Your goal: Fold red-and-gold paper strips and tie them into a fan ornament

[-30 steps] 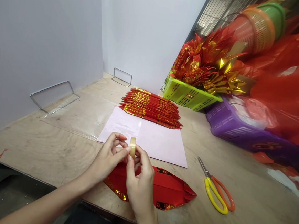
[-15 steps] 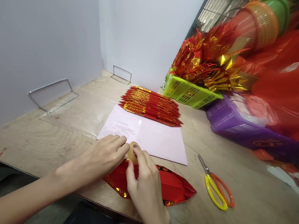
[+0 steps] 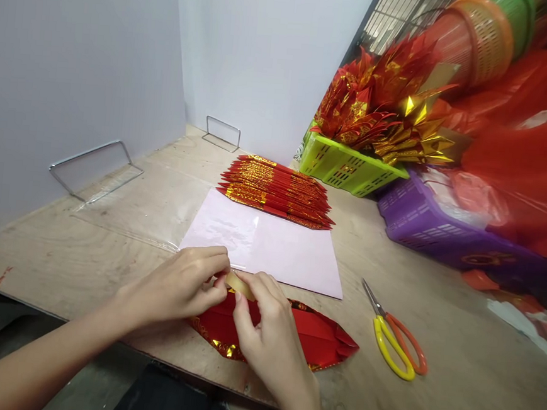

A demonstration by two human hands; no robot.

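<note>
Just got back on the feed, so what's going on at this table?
A person is working with roll and paper: the right hand holds the tape over the red paper, while the left hand is pinched close at the roll's left side. Whether it grips a loose end is hidden. The red paper lies open near the table's front edge. Beyond it are the white sheet and a red-gold stack; the scissors lie untouched to the right.

Scissors point(image 3: 379, 327), red paper point(image 3: 322, 340) on table point(image 3: 452, 396)
</note>
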